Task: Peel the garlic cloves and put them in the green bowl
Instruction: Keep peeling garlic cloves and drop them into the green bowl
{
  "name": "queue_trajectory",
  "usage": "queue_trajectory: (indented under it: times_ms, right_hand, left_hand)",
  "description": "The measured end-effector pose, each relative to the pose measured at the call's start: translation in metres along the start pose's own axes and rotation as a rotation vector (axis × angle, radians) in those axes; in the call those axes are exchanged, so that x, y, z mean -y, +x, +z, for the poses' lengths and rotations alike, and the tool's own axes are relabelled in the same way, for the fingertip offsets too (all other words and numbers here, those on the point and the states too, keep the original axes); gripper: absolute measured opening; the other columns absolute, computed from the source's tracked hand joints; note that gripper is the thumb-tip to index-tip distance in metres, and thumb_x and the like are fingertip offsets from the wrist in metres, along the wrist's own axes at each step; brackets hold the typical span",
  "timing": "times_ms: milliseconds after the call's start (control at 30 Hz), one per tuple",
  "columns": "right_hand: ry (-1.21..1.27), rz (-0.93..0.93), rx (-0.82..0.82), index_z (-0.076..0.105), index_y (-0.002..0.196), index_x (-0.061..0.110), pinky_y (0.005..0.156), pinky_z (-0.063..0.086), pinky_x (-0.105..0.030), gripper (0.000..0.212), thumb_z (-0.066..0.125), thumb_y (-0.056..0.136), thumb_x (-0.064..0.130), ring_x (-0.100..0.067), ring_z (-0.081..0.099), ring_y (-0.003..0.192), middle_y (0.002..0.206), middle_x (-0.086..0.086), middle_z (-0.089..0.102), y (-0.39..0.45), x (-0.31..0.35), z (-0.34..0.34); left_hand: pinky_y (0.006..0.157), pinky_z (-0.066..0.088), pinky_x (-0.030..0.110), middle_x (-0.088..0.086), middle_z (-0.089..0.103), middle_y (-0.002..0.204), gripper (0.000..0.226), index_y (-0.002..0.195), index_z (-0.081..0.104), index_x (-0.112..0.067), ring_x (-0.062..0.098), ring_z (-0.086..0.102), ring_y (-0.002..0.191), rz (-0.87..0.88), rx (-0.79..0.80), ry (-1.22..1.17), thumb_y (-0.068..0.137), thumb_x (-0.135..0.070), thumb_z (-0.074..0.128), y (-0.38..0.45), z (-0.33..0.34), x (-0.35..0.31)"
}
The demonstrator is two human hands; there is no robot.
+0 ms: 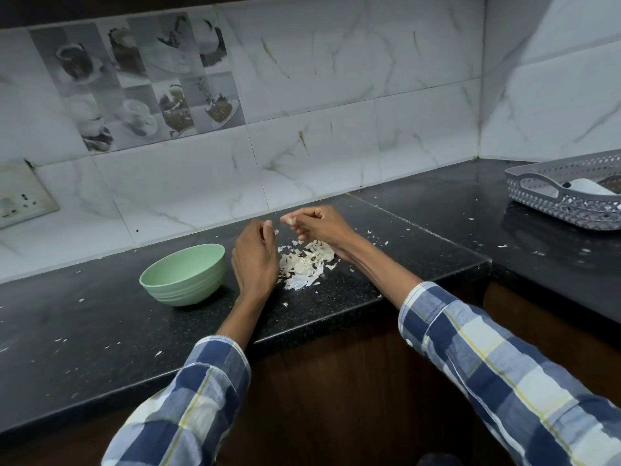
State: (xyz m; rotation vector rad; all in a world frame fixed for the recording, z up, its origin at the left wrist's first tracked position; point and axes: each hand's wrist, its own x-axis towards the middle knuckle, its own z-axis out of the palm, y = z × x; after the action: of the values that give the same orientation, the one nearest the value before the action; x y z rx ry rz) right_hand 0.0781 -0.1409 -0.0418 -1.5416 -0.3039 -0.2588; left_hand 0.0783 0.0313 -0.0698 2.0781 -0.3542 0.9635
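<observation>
I had my right hand raised just above the black counter, its fingers curled round a garlic clove so that only the pale tip stuck out past my thumb and forefinger; I held it up like that, I think, so the skin would fall straight onto the heap of peelings lying below and between my wrists. My left hand hovered just beside it, a little apart from the clove, fingers loosely bent with the tips turned toward it, and a whitish scrap showed at the fingertips, though I could not tell whether I was pinching a flake of skin or merely had one near them. The heap sat close to the counter's front edge, where the edge steps back toward the right, and loose flakes were scattered over the surface on both sides. The green bowl stood just left of my left hand, near enough for a short drop, also toward the front edge; the part of its inside that I could see showed no cloves, but the near wall hid its bottom. Far off at the right end of the counter, by the wall corner, a grey perforated basket held a white object I could not make out.
</observation>
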Motion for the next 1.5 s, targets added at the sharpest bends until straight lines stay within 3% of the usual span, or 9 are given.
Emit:
queue_trajectory:
  times_ms: [133, 267, 367, 600, 900, 1100, 1233, 1367, 1500]
  right_hand:
    - [-0.137, -0.045, -0.028, 0.079, 0.108, 0.013, 0.07, 0.058, -0.024, 0.015, 0.069, 0.097, 0.014, -0.014, 0.062, 0.079, 0.094, -0.012, 0.071, 0.0, -0.002, -0.001]
    - [-0.344, -0.127, -0.061, 0.076, 0.101, 0.014, 0.083, 0.061, -0.043, 0.011, 0.076, 0.091, 0.017, -0.017, 0.067, 0.082, 0.098, -0.016, 0.075, 0.001, -0.006, 0.001]
    - [-0.326, -0.15, -0.063, 0.076, 0.1, 0.01, 0.082, 0.061, -0.037, 0.011, 0.077, 0.09, 0.015, -0.013, 0.068, 0.081, 0.094, -0.012, 0.076, 0.0, -0.006, 0.001]
    - [-0.214, -0.131, 0.028, 0.076, 0.11, 0.008, 0.089, 0.062, -0.034, 0.023, 0.081, 0.089, 0.018, -0.016, 0.072, 0.087, 0.099, -0.008, 0.077, -0.003, 0.002, 0.003]
    - [-0.256, -0.179, 0.019, 0.073, 0.112, 0.006, 0.094, 0.059, -0.043, 0.029, 0.081, 0.089, 0.022, -0.024, 0.07, 0.102, 0.107, -0.008, 0.075, -0.009, 0.004, 0.004]
    - [-0.211, -0.166, -0.068, 0.072, 0.109, -0.002, 0.082, 0.061, -0.036, 0.025, 0.079, 0.091, 0.015, -0.022, 0.07, 0.081, 0.102, -0.02, 0.076, -0.006, 0.001, 0.002]
    - [-0.204, -0.177, -0.085, 0.074, 0.105, -0.001, 0.083, 0.063, -0.034, 0.023, 0.081, 0.09, 0.014, -0.019, 0.072, 0.085, 0.099, -0.015, 0.077, -0.004, 0.0, 0.002]
    - [-0.223, -0.209, -0.085, 0.075, 0.1, 0.001, 0.079, 0.062, -0.031, 0.021, 0.083, 0.087, 0.016, -0.014, 0.072, 0.083, 0.093, -0.006, 0.079, -0.004, 0.0, 0.001]
    - [-0.231, -0.228, -0.085, 0.076, 0.095, 0.002, 0.085, 0.064, -0.043, 0.019, 0.085, 0.085, 0.016, -0.02, 0.073, 0.084, 0.091, -0.006, 0.079, -0.005, 0.001, 0.002]
  left_hand:
    - [0.069, 0.054, 0.033, -0.013, 0.068, 0.09, 0.024, 0.11, 0.06, -0.027, 0.003, 0.066, 0.078, 0.02, 0.053, -0.08, 0.098, -0.045, 0.07, 0.002, -0.001, -0.001]
    - [0.07, 0.059, 0.029, -0.015, 0.07, 0.093, 0.019, 0.113, 0.068, -0.026, -0.001, 0.066, 0.081, 0.142, 0.079, -0.147, 0.096, -0.034, 0.074, 0.004, 0.001, -0.001]
    - [0.069, 0.062, 0.033, -0.013, 0.072, 0.086, 0.007, 0.104, 0.075, -0.022, 0.001, 0.068, 0.078, 0.14, 0.083, -0.202, 0.097, -0.025, 0.075, 0.005, 0.003, 0.001]
    - [0.059, 0.058, 0.018, -0.007, 0.075, 0.088, 0.012, 0.104, 0.072, -0.017, 0.003, 0.074, 0.074, 0.021, 0.055, -0.416, 0.095, -0.018, 0.079, 0.006, 0.0, -0.003]
    - [0.058, 0.062, 0.026, 0.005, 0.078, 0.084, 0.01, 0.106, 0.072, -0.012, 0.016, 0.077, 0.07, -0.046, 0.046, -0.534, 0.098, -0.007, 0.074, 0.005, -0.005, -0.011]
    - [0.065, 0.064, 0.029, 0.003, 0.079, 0.089, 0.009, 0.107, 0.075, -0.015, 0.015, 0.078, 0.073, -0.018, 0.047, -0.462, 0.098, -0.011, 0.074, 0.005, -0.003, -0.011]
    - [0.075, 0.063, 0.024, -0.011, 0.077, 0.084, 0.015, 0.106, 0.082, -0.017, 0.001, 0.074, 0.076, 0.005, 0.012, -0.286, 0.095, -0.027, 0.079, 0.007, -0.003, -0.006]
    - [0.07, 0.061, 0.02, -0.022, 0.071, 0.076, 0.017, 0.105, 0.083, -0.022, -0.005, 0.07, 0.072, 0.023, -0.004, -0.218, 0.095, -0.035, 0.078, 0.006, -0.004, -0.008]
    - [0.069, 0.064, 0.027, -0.019, 0.072, 0.074, 0.016, 0.099, 0.083, -0.022, -0.006, 0.07, 0.069, -0.005, 0.0, -0.203, 0.093, -0.036, 0.078, 0.005, -0.004, -0.01]
